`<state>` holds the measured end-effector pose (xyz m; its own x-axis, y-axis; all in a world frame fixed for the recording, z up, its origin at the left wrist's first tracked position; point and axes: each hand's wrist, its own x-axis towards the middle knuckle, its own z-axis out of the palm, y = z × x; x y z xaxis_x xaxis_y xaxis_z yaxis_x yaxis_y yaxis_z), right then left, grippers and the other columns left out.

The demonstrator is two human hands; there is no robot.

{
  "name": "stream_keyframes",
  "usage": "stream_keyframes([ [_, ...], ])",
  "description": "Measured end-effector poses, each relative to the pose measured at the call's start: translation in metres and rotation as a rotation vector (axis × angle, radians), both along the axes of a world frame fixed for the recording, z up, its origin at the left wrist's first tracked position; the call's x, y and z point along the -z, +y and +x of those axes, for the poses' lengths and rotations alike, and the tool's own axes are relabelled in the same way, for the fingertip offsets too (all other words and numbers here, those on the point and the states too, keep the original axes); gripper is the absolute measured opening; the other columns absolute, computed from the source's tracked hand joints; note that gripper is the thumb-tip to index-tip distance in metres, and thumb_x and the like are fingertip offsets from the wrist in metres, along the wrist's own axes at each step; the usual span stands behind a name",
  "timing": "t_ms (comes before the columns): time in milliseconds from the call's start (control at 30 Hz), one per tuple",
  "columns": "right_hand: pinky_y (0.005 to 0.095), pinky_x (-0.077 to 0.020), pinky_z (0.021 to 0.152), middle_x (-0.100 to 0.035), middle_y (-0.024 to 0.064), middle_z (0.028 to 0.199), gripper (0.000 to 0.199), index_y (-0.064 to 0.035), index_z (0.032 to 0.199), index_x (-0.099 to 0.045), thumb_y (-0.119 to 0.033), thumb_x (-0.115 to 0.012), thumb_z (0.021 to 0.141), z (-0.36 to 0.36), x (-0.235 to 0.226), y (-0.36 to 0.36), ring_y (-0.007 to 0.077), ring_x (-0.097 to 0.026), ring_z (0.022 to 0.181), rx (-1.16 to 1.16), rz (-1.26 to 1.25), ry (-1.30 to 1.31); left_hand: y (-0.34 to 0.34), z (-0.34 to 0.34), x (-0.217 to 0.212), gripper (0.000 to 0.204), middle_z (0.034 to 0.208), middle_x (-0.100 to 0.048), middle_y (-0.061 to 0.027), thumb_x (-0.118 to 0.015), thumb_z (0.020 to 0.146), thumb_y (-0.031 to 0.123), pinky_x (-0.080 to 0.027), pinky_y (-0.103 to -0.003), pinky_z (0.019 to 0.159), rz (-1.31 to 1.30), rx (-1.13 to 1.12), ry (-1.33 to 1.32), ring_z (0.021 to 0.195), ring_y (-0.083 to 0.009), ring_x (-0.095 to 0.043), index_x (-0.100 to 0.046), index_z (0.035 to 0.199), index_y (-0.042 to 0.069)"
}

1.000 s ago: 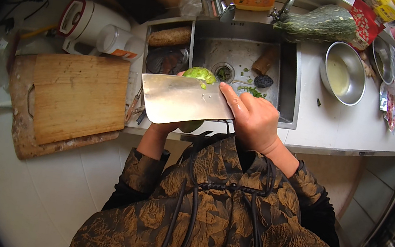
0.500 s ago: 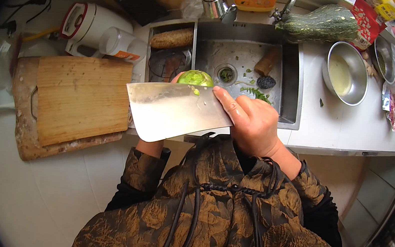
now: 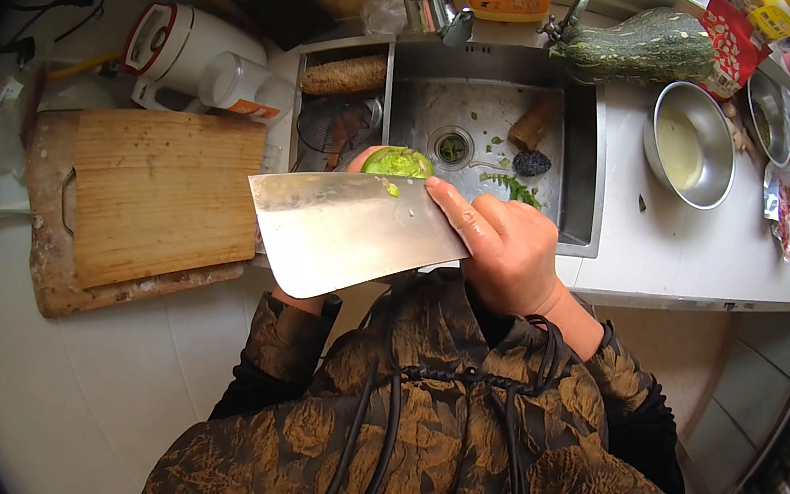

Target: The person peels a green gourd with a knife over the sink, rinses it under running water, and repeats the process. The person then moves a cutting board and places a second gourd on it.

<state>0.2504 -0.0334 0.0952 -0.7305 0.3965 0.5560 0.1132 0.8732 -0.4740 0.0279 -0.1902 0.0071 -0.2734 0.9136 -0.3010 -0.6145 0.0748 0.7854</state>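
Observation:
My right hand (image 3: 505, 252) grips a wide steel cleaver (image 3: 347, 230), blade flat toward the camera and pointing left, held over the sink's front edge. Behind the blade, my left hand (image 3: 359, 156) holds a green vegetable stem (image 3: 397, 161), its cut end facing up. The cleaver's upper edge rests against that green piece. The blade hides most of my left hand, only a fingertip and the forearm below showing.
A steel sink (image 3: 580, 152) holds green scraps and a brown root. Wooden cutting boards (image 3: 160, 194) lie to the left, a white kettle (image 3: 181, 45) behind them. A metal bowl (image 3: 692, 147), a striped squash (image 3: 645, 45) and packets sit to the right.
The cleaver has risen closer to the camera and tilted, its blade swinging slightly left. The green stem stays behind its top edge.

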Motion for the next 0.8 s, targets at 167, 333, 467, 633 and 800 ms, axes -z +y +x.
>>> stream_keyframes([
  [167, 0.036, -0.0482, 0.053, -0.056, 0.0022, 0.07, 0.044, -0.0116, 0.129, -0.073, -0.009, -0.069, 0.085, 0.0, 0.014, 0.006, 0.0207, -0.061, 0.058, 0.002, -0.036, -0.006, 0.006, 0.006, -0.022, 0.066, 0.138, -0.062, -0.0091, -0.073, 0.092, 0.033, -0.052, -0.036, 0.108, 0.07, 0.18, 0.149, 0.126, -0.0213, -0.062, -0.052, 0.147, 0.005],
  [333, 0.0379, -0.0556, 0.059, -0.068, 0.0067, 0.08, 0.047, -0.0133, 0.13, -0.071, -0.004, -0.071, 0.084, -0.002, 0.043, 0.019, 0.0274, -0.069, 0.066, 0.041, -0.167, -0.015, 0.008, 0.021, -0.046, 0.106, 0.139, -0.062, -0.008, -0.099, 0.055, 0.022, -0.046, -0.037, 0.113, -0.096, 0.144, 0.465, 0.127, -0.0225, -0.06, -0.053, 0.148, 0.004],
  [467, 0.0375, -0.0613, 0.073, -0.078, 0.0108, 0.103, 0.036, -0.0141, 0.128, -0.072, -0.005, -0.071, 0.093, -0.002, 0.054, 0.022, 0.0302, -0.076, 0.087, 0.15, -0.346, -0.021, 0.024, 0.012, -0.046, 0.102, 0.129, -0.066, -0.0117, -0.095, 0.062, 0.038, -0.052, -0.04, 0.104, -0.033, 0.162, 0.335, 0.119, -0.0246, -0.065, -0.049, 0.147, 0.003],
  [633, 0.0367, -0.059, 0.077, -0.076, 0.0193, 0.106, 0.032, -0.0058, 0.13, -0.072, -0.003, -0.07, 0.098, -0.001, 0.044, 0.024, 0.0338, -0.075, 0.087, 0.12, -0.379, 0.033, 0.027, -0.008, -0.022, 0.09, 0.127, -0.069, -0.0183, -0.084, 0.077, 0.051, -0.061, -0.046, 0.101, 0.119, 0.062, 0.018, 0.114, -0.0318, -0.07, -0.053, 0.145, 0.001],
  [800, 0.038, -0.0546, 0.062, -0.068, 0.0086, 0.08, 0.046, -0.0112, 0.127, -0.074, 0.002, -0.072, 0.083, 0.0, 0.032, 0.023, 0.028, -0.066, 0.066, 0.093, -0.146, -0.097, 0.009, -0.021, 0.022, 0.072, 0.13, -0.07, -0.0144, -0.074, 0.092, 0.049, -0.061, -0.042, 0.099, 0.047, -0.068, -0.166, 0.116, -0.0279, -0.071, -0.057, 0.144, 0.002],
])
